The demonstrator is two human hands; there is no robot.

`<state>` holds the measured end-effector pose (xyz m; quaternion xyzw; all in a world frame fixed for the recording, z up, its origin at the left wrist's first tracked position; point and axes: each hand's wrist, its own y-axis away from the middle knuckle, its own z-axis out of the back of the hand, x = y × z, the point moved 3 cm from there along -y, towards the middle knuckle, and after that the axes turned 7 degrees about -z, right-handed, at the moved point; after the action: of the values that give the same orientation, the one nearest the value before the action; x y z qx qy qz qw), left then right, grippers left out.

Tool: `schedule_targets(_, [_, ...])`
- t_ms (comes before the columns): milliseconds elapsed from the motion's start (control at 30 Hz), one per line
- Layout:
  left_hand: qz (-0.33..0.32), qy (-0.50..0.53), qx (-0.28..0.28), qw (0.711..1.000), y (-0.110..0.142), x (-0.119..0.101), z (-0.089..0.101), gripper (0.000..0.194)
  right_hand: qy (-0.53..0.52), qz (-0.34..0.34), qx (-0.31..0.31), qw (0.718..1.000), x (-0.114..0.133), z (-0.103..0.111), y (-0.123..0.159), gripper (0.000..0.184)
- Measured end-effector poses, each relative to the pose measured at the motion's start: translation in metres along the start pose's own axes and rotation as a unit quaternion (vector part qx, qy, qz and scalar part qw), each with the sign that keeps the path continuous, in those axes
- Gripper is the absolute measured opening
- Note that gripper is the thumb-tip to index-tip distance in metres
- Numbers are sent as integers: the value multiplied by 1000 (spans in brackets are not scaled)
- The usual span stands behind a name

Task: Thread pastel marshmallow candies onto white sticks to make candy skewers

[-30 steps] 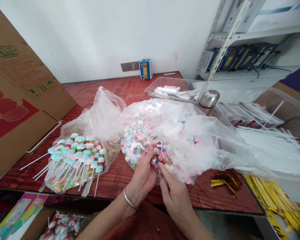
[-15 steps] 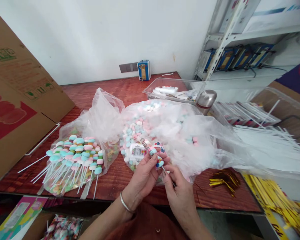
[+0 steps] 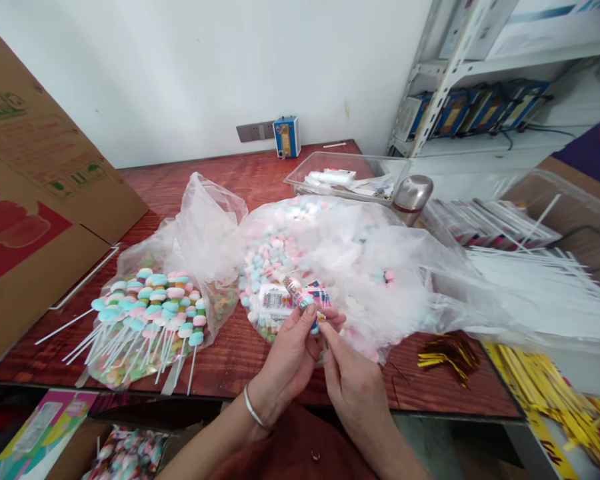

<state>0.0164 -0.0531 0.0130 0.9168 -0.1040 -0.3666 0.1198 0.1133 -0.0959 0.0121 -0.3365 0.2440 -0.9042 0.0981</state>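
A marshmallow skewer in a printed clear wrapper is gripped by my left hand, which wears a silver bangle. My right hand pinches the lower end of the same wrapper, its fingertips against my left fingers; the stick is mostly hidden there. Flat printed wrappers lie just beyond my hands on a large bag of pastel marshmallows. To the left, several unwrapped marshmallow skewers rest in a pile on a clear bag, their white sticks pointing toward me.
Gold twist ties lie on the red-brown table at right, with more yellow ties beyond the edge. White sticks, a steel flask and a clear tray stand farther off. A large carton borders the left.
My right fingers have slid up from the stick onto the lower end of the wrapper, close against my left fingers. My left hand keeps its hold on the skewer.
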Motion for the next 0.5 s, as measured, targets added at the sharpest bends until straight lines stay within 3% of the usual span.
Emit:
schedule_targets(133, [2, 22, 19, 1000, 2, 5, -2, 22, -38, -44, 22, 998, -1, -2, 1, 41])
schedule_targets(300, [14, 56, 48, 997, 3, 2, -5, 26, -127, -132, -34, 982, -3, 5, 6, 29])
schedule_targets(500, [18, 66, 43, 997, -1, 1, -3, 24, -108, -54, -10, 993, -1, 4, 7, 34])
